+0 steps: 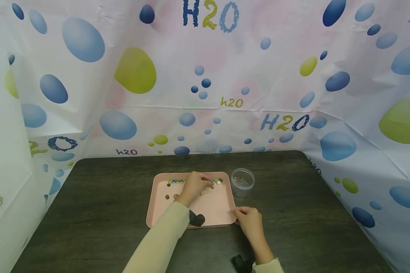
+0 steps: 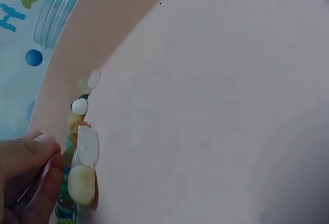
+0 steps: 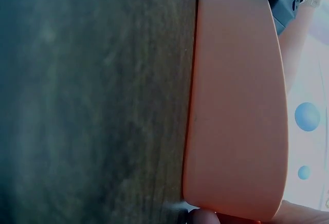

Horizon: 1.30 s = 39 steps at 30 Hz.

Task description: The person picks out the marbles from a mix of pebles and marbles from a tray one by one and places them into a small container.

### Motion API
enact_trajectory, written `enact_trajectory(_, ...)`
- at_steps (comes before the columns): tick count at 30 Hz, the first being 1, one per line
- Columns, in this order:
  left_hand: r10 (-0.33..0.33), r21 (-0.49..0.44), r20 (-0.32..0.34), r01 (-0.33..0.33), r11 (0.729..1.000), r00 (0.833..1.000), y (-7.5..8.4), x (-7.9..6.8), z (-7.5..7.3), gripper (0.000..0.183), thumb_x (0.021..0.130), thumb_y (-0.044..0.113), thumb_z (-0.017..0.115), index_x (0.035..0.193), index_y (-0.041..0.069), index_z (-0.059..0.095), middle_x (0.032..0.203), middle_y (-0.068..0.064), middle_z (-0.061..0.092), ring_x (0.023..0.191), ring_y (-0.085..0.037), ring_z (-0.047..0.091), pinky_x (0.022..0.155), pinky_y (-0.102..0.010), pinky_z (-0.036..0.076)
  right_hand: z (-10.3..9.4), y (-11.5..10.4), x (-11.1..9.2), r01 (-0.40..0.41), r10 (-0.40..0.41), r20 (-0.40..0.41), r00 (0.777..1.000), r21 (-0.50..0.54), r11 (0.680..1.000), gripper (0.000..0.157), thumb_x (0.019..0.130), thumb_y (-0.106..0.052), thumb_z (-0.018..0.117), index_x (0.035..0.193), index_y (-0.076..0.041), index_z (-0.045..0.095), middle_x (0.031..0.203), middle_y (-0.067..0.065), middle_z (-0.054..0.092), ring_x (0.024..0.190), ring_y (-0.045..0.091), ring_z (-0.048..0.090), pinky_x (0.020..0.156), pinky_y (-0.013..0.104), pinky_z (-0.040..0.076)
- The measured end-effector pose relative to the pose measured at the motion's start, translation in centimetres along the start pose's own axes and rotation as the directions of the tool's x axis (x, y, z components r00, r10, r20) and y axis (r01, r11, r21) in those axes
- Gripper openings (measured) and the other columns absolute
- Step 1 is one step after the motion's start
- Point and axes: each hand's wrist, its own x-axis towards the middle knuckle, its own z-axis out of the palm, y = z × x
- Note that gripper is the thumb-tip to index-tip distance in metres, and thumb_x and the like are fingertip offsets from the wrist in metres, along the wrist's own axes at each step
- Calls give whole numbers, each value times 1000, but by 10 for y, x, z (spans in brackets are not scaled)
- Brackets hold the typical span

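A shallow pink tray (image 1: 212,212) lies on the dark table. My left hand (image 1: 193,185) reaches over it, thumb and fingertips drawn together beside a line of small stones and glass beads along the far wall. In the left wrist view, these fingertips sit right by a cream pebble (image 2: 81,184) and a long white stone (image 2: 88,147); I cannot tell whether something is between them. A small white stone (image 2: 79,106) lies farther along the line. My right hand (image 1: 251,222) grips the tray's near right corner, one fingertip (image 3: 203,217) low against its outside.
A round clear jar (image 1: 242,182) with a few small pieces inside stands just right of the tray. Green and blue glass beads (image 1: 176,181) line the tray's far left side, and a dark pebble (image 1: 167,196) lies apart. A patterned curtain (image 1: 208,125) hangs behind the table.
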Motion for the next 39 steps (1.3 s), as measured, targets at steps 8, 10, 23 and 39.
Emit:
enact_trajectory(8,85,51,83,-89,995,993,0,-4,0,9,88,3,71,85,7,79,89,-5,77,66,-11,62,56,-21,49,1,-1,0,-6,6,-1,1000,-6,1000,16,86,-8,68,87,5,78,73,12,73,56,6,59,50,19,48)
enact_trajectory(10,98,53,92,-104,993,991,0,-6,0,11,88,1,71,84,7,79,86,-4,77,64,-9,60,55,-20,48,1,-1,0,-3,3,-2,1000,-8,1000,16,86,-8,68,86,5,78,73,12,73,56,7,59,50,19,48)
enact_trajectory(23,108,-43,112,-104,994,988,-5,-8,-5,9,86,0,73,87,7,80,91,-9,76,50,-8,45,48,-20,38,0,-3,-1,-7,7,-5,1000,-6,1000,17,85,-7,67,87,5,78,78,15,75,58,8,63,52,21,53)
enact_trajectory(39,32,-111,104,-21,994,994,26,-3,-16,17,91,23,74,104,13,79,102,-5,74,88,-30,69,72,-33,56,3,0,-1,19,-19,-24,1000,7,1000,19,83,-8,64,83,6,78,76,15,75,57,9,64,52,24,56)
